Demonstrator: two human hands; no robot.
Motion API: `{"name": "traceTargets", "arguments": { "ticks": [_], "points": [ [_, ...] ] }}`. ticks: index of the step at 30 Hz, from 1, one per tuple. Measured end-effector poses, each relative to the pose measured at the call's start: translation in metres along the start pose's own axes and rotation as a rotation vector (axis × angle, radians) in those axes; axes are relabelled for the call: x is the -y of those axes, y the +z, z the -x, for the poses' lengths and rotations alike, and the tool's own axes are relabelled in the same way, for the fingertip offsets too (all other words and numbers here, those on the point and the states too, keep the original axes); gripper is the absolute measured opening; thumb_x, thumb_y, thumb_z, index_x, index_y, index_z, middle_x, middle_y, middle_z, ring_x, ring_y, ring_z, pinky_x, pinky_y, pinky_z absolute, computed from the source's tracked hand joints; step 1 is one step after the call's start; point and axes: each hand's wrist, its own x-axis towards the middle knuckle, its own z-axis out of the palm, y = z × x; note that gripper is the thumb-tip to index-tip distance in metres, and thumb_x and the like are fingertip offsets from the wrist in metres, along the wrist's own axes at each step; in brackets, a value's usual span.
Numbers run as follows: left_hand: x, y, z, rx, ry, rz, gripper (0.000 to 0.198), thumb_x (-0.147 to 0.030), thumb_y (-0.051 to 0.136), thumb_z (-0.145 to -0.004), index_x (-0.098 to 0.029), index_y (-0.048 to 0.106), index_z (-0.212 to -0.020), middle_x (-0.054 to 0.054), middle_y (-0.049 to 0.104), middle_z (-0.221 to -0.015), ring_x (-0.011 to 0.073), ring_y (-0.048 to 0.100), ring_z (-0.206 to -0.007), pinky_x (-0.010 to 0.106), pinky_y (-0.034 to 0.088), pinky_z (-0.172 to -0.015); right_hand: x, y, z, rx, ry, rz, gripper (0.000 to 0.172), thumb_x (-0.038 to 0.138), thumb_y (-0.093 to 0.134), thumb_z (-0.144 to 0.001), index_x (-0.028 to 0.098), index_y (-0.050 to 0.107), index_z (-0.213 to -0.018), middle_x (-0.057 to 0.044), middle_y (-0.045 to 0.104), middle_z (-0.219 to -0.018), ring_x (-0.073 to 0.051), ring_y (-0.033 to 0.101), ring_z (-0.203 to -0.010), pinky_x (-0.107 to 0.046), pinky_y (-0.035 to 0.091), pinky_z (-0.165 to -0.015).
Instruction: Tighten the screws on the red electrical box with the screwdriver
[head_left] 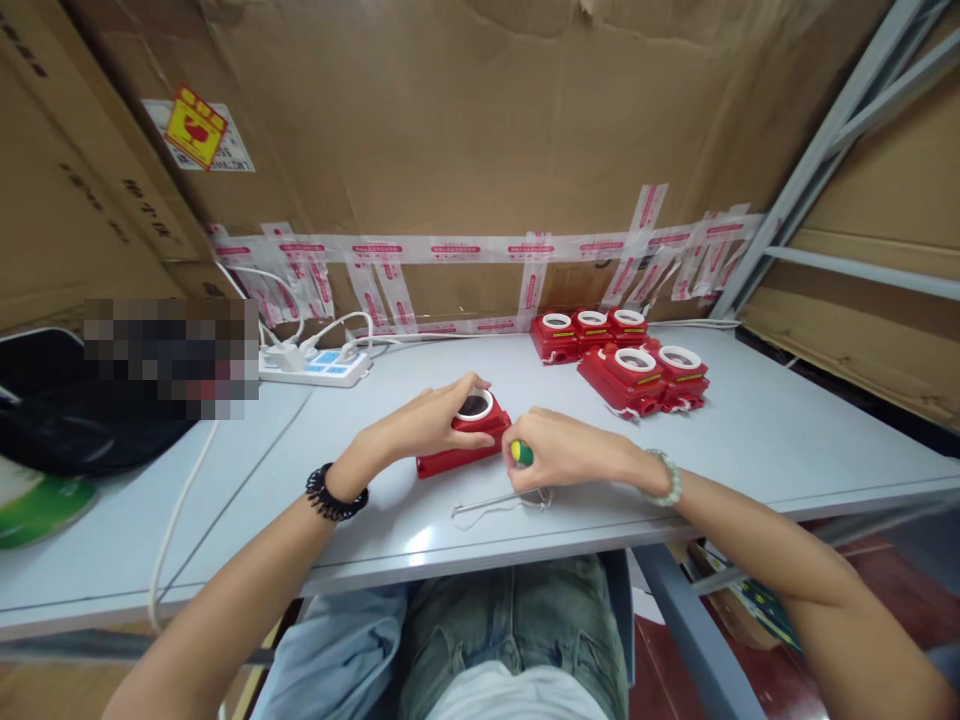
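On the table before me lies a red box (pixel 457 461) with a white ring round a dark round window. My left hand (pixel 431 422) grips it from the left, thumb along the front and fingers over the far side of the ring. Against the box's right end, my right hand (pixel 562 447) is closed in a fist round a screwdriver (pixel 521 453); only the butt of its green and yellow handle shows, and its tip is hidden. Just below this fist, a thin metal rod (pixel 487 503) and some white string lie on the table.
Several similar red boxes (pixel 622 378) stand in a group at the back right. A white power strip (pixel 319 366) with plugged cables is at the back left, near a black bag (pixel 90 420). Taped cardboard (pixel 480 130) rises behind the table; a metal frame (pixel 817 160) stands right.
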Motion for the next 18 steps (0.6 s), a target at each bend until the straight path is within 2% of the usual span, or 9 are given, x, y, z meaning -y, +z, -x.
{"name": "traceTargets", "arguments": {
  "ticks": [4,8,13,18],
  "points": [
    [0.001,0.001,0.000,-0.001,0.001,-0.009,0.057,-0.052,0.064,-0.082,-0.023,0.043,-0.126,0.015,0.053,-0.142,0.0313,0.059,-0.121,0.044,0.047,-0.096,0.002,0.011,-0.002,0.058,-0.040,0.093,0.005,0.018,0.059,-0.066,0.016,0.061,-0.063,0.001,0.060,-0.056,-0.009,0.046,-0.051,-0.024,0.032,-0.052],
    [0.000,0.000,0.000,0.012,-0.005,-0.016,0.057,-0.052,0.063,-0.083,-0.023,0.041,-0.126,0.016,0.052,-0.143,0.0312,0.059,-0.121,0.045,0.047,-0.097,0.000,0.009,0.001,0.069,-0.050,0.074,0.008,0.022,0.059,-0.071,0.017,0.062,-0.066,0.002,0.059,-0.056,-0.009,0.047,-0.051,-0.024,0.031,-0.053],
    [-0.001,-0.001,0.001,0.022,-0.012,-0.022,0.058,-0.055,0.062,-0.083,-0.023,0.040,-0.126,0.016,0.051,-0.144,0.0318,0.058,-0.123,0.046,0.046,-0.099,-0.004,0.006,0.008,0.129,-0.052,0.088,0.015,0.029,0.063,-0.069,0.018,0.055,-0.062,0.004,0.054,-0.055,-0.010,0.044,-0.052,-0.024,0.031,-0.053],
    [0.001,0.000,0.001,0.022,0.000,-0.011,0.058,-0.054,0.062,-0.084,-0.023,0.039,-0.127,0.016,0.050,-0.145,0.0315,0.057,-0.124,0.046,0.045,-0.100,-0.004,0.009,0.009,0.136,-0.071,0.071,0.015,0.024,0.060,-0.072,0.018,0.052,-0.061,0.004,0.051,-0.053,-0.010,0.043,-0.052,-0.024,0.032,-0.054]
  ]
}}
